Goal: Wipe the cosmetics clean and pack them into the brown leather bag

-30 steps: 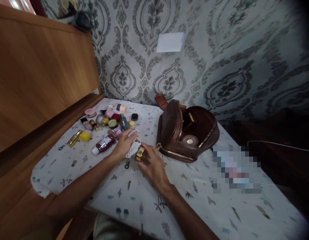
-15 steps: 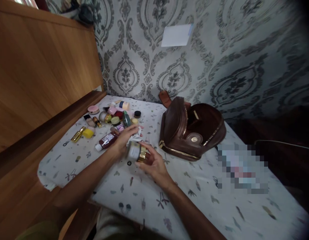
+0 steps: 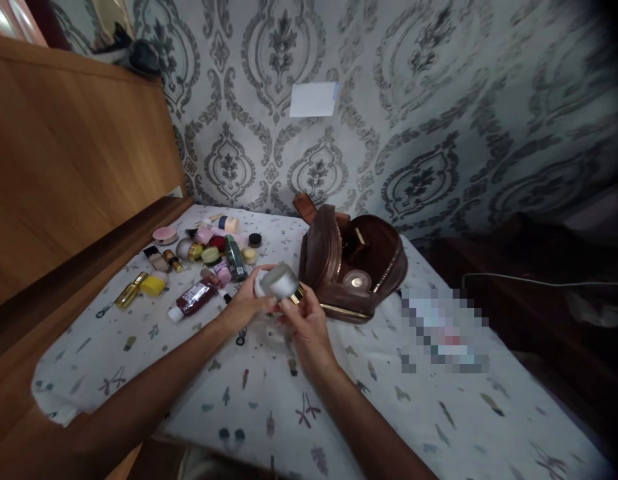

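Above the middle of the printed cloth, my right hand (image 3: 309, 327) grips a cosmetic jar (image 3: 280, 281) with a grey, frosted-looking end and a gold band. The jar is tilted, that end facing up. My left hand (image 3: 246, 303) closes around a white wipe (image 3: 259, 284), pressed to the jar's left side. Part of the wipe is hidden by the fingers and the jar. Just left of my left hand lies a bottle of dark red liquid (image 3: 195, 298) with a white cap. A dark green bottle (image 3: 235, 259) lies behind that hand.
An unzipped brown leather bag (image 3: 316, 263) stands right of my hands, by the patterned wall. Several cosmetics are grouped at the left, among them a pink compact (image 3: 165, 235) and a yellow item (image 3: 153, 286). A wooden panel (image 3: 83, 133) borders the left side. A blurred-out patch covers something at the right.
The jar has turned in my right hand, bringing its grey end upward. My left hand has moved with the wipe from beyond the jar onto its side. The camera view has shifted right.
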Demonstrator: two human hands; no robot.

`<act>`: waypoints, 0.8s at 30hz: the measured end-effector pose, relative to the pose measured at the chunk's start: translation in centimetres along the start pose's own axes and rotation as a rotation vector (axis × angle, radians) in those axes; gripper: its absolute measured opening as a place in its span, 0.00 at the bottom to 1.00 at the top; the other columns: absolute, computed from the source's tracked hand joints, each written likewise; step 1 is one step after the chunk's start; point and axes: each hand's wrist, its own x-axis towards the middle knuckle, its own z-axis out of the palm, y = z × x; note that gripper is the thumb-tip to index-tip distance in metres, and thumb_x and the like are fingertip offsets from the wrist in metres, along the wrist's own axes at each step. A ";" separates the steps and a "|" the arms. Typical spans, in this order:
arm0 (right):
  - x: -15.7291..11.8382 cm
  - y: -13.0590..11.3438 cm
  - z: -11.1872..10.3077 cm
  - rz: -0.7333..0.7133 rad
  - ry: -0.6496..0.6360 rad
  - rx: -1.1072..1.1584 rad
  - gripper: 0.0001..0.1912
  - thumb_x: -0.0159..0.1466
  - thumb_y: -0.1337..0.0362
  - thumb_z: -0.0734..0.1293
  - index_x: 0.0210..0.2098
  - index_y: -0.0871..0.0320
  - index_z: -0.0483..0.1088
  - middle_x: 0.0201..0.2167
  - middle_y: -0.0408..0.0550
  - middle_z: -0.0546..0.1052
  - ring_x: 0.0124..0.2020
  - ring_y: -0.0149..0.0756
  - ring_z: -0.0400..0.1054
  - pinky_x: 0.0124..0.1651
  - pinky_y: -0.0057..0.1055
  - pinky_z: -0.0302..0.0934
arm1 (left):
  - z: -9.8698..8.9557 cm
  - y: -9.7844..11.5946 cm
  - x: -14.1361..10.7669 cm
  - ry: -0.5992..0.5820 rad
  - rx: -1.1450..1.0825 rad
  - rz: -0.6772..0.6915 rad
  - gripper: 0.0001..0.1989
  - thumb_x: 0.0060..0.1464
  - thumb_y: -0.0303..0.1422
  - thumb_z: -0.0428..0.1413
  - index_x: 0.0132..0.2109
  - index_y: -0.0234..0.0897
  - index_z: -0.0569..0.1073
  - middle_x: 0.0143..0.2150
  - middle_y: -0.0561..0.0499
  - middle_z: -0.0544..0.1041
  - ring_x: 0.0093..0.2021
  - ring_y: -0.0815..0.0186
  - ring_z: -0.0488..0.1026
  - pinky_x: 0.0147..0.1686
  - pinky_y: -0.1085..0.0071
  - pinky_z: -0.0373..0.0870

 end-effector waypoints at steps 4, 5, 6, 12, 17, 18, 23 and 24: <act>0.1 0.4 -0.3 -0.174 0.037 -0.222 0.32 0.50 0.58 0.78 0.52 0.53 0.67 0.50 0.49 0.74 0.41 0.37 0.74 0.38 0.31 0.71 | 0.0 -0.3 0.1 0.072 -0.044 -0.020 0.32 0.35 0.43 0.73 0.47 0.38 0.72 0.38 0.51 0.78 0.38 0.65 0.75 0.39 0.73 0.70; 0.1 0.5 -0.4 -0.211 0.044 -0.287 0.32 0.51 0.58 0.77 0.53 0.53 0.66 0.52 0.50 0.74 0.42 0.38 0.74 0.39 0.32 0.71 | 0.0 -0.3 0.1 0.072 -0.052 -0.036 0.32 0.36 0.43 0.73 0.47 0.38 0.73 0.39 0.51 0.78 0.38 0.65 0.75 0.40 0.73 0.70; 0.0 0.6 -0.5 -0.249 0.054 -0.361 0.32 0.52 0.58 0.77 0.54 0.53 0.66 0.52 0.51 0.73 0.42 0.39 0.73 0.38 0.32 0.71 | 0.0 -0.3 0.1 0.070 -0.055 -0.051 0.32 0.35 0.42 0.73 0.47 0.38 0.72 0.40 0.50 0.79 0.37 0.66 0.75 0.40 0.73 0.70; -0.2 0.5 -1.1 -0.542 0.105 -0.770 0.27 0.58 0.61 0.73 0.56 0.52 0.68 0.47 0.50 0.71 0.37 0.37 0.70 0.29 0.29 0.67 | -0.7 -1.1 0.1 0.101 -0.048 -0.129 0.35 0.34 0.44 0.73 0.50 0.38 0.72 0.41 0.49 0.79 0.36 0.64 0.75 0.35 0.71 0.70; -0.4 0.3 -1.2 -0.629 0.113 -0.960 0.24 0.61 0.64 0.71 0.56 0.49 0.67 0.47 0.49 0.69 0.40 0.38 0.70 0.36 0.33 0.71 | -0.9 -1.3 0.1 0.106 -0.054 -0.162 0.29 0.40 0.48 0.70 0.47 0.38 0.76 0.39 0.49 0.79 0.34 0.65 0.73 0.30 0.73 0.69; -0.4 0.3 -1.2 -0.634 0.119 -0.975 0.24 0.61 0.63 0.71 0.56 0.48 0.67 0.47 0.49 0.69 0.42 0.39 0.70 0.38 0.34 0.71 | -0.8 -1.2 0.1 0.108 -0.060 -0.169 0.26 0.41 0.47 0.69 0.45 0.38 0.77 0.38 0.50 0.79 0.34 0.65 0.73 0.29 0.73 0.68; -0.3 0.4 -1.2 -0.630 0.141 -0.957 0.30 0.59 0.62 0.73 0.59 0.51 0.63 0.47 0.50 0.69 0.43 0.40 0.70 0.42 0.38 0.72 | -0.5 -1.0 -0.2 0.177 -0.103 -0.206 0.23 0.40 0.43 0.70 0.42 0.37 0.78 0.36 0.51 0.79 0.33 0.65 0.73 0.26 0.75 0.67; -0.4 0.4 -1.2 -0.629 0.132 -0.949 0.31 0.58 0.62 0.73 0.59 0.52 0.63 0.47 0.50 0.69 0.43 0.41 0.70 0.43 0.38 0.72 | -0.5 -1.0 -0.3 0.194 -0.107 -0.206 0.22 0.39 0.42 0.70 0.42 0.37 0.78 0.36 0.51 0.79 0.33 0.65 0.73 0.26 0.75 0.67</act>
